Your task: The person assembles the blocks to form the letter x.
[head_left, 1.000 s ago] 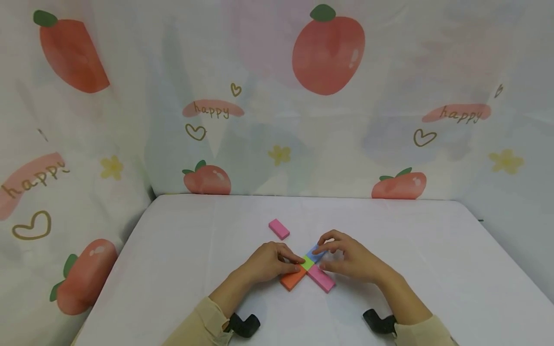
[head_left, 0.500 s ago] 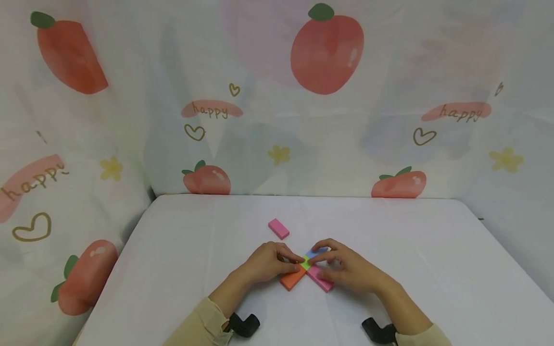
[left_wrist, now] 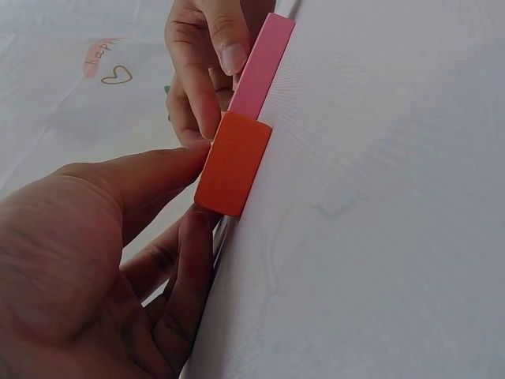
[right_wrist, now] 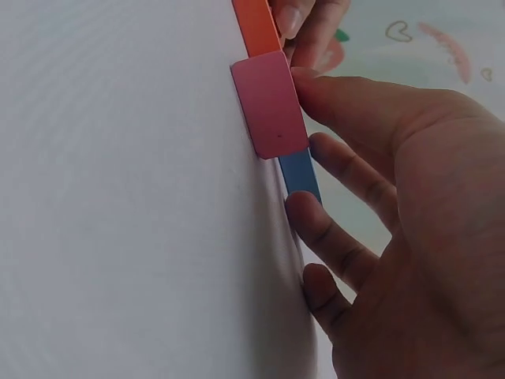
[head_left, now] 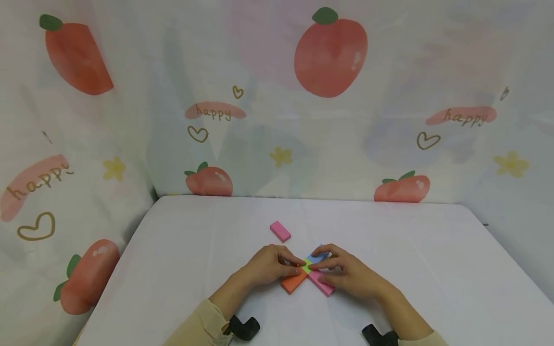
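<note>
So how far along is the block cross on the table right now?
Mostly built: orange block, pink block and blue block meet around a green block. Left hand and right hand are nudging them together. A spare pink block lies unused beyond them.

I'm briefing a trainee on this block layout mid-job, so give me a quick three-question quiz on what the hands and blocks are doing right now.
1. True or false: the lone pink block touches the cross of blocks.
2. Which block does the left hand touch? A. orange block B. blue block C. neither
3. Fill in: the small piece at the centre of the cross is ____.

Key
1. False: it lies apart, farther back on the white table.
2. A: its thumb rests on the orange block's side, as the left wrist view shows.
3. Green; the right hand touches the near pink block and blue block.
</note>
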A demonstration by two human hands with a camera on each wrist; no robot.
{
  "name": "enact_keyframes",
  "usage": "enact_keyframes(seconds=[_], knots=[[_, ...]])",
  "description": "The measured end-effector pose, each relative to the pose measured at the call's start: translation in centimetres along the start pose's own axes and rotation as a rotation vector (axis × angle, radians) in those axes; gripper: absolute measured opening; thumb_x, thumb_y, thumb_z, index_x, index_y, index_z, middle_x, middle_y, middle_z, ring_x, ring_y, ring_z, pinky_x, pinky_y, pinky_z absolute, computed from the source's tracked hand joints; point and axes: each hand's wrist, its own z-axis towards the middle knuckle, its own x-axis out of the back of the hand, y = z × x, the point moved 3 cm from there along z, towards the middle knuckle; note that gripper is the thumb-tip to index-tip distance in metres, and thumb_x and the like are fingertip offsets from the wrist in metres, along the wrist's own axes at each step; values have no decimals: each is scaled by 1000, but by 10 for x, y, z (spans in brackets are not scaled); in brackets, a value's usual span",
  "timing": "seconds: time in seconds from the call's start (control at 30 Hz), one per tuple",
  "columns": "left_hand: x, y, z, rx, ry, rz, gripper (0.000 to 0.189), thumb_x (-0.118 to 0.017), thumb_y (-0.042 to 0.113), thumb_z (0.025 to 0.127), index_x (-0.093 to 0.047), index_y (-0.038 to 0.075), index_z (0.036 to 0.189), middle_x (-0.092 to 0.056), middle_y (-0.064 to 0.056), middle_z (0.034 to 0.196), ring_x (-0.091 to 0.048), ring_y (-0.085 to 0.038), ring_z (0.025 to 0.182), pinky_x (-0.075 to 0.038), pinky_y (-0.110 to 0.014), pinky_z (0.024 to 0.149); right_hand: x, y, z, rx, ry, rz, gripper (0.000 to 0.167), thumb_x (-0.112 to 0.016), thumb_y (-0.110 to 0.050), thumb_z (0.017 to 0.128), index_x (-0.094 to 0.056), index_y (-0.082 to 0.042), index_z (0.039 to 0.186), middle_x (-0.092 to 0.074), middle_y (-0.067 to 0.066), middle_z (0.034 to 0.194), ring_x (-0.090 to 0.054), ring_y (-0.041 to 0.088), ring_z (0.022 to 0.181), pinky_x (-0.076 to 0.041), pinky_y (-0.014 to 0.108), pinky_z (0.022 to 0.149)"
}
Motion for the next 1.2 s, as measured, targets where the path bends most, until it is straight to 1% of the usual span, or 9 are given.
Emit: enact_keyframes(seconds=[0.17,0.37,0.5,0.6,0.67,0.77,0.9,1.0,1.2], knots=[[-2,1,-4,10,-5,1,17,-83,33,87,-84,35,105,-71,19,93,-56,-7,82,-44,-24,70,-5,4,-4,2,-3,45,29,-73,-37,97,-75,-33,125,-52,-6,146,-51,27,133,-45,35,104],[-4,0,-10,23,-5,-30,18,-83,32,88,-84,34,106,-71,17,92,-57,-8,80,-44,-24,67,-12,6,-8,-1,-20,81,31,-72,-38,97,-75,-32,127,-50,-5,147,-51,27,132,-45,32,103],[-4,0,-10,19,7,-79,18,-81,28,90,-83,30,108,-70,12,91,-61,-8,75,-47,-24,65,-12,7,-10,-5,-19,92,31,-72,-38,97,-75,-32,127,-50,-6,147,-50,27,133,-44,31,104],[-1,0,-9,21,14,-117,19,-79,25,91,-82,26,110,-69,7,91,-65,-11,69,-51,-26,63,-11,7,-11,-4,-13,82,31,-72,-38,97,-74,-33,127,-50,-7,147,-50,27,134,-44,32,105],[2,1,-8,21,20,-126,20,-78,25,92,-81,24,112,-68,6,93,-66,-12,68,-53,-27,63,-10,6,-11,-2,-10,76,31,-73,-37,97,-74,-33,127,-51,-7,147,-51,26,133,-44,32,105],[8,1,-6,19,42,-119,22,-78,26,93,-80,21,115,-69,5,94,-66,-13,72,-55,-27,65,-9,6,-9,3,-5,65,31,-73,-37,97,-74,-33,127,-51,-8,146,-52,25,133,-44,32,105],[15,1,-4,26,84,-96,23,-79,26,93,-79,20,115,-69,5,96,-64,-14,84,-55,-27,69,-7,6,-7,2,1,65,31,-74,-37,96,-75,-33,127,-51,-8,146,-51,25,134,-45,33,106],[21,2,-2,29,110,-74,24,-78,27,93,-79,21,116,-69,6,99,-63,-14,93,-54,-28,75,-4,7,-5,-8,4,70,31,-75,-37,95,-75,-33,125,-52,-9,145,-50,25,136,-44,34,108],[35,3,5,30,171,-37,25,-78,27,93,-78,23,118,-71,6,108,-63,-16,102,-53,-34,86,-1,8,-1,-16,-6,87,31,-75,-36,95,-76,-31,125,-52,-8,145,-49,27,137,-43,33,108]])
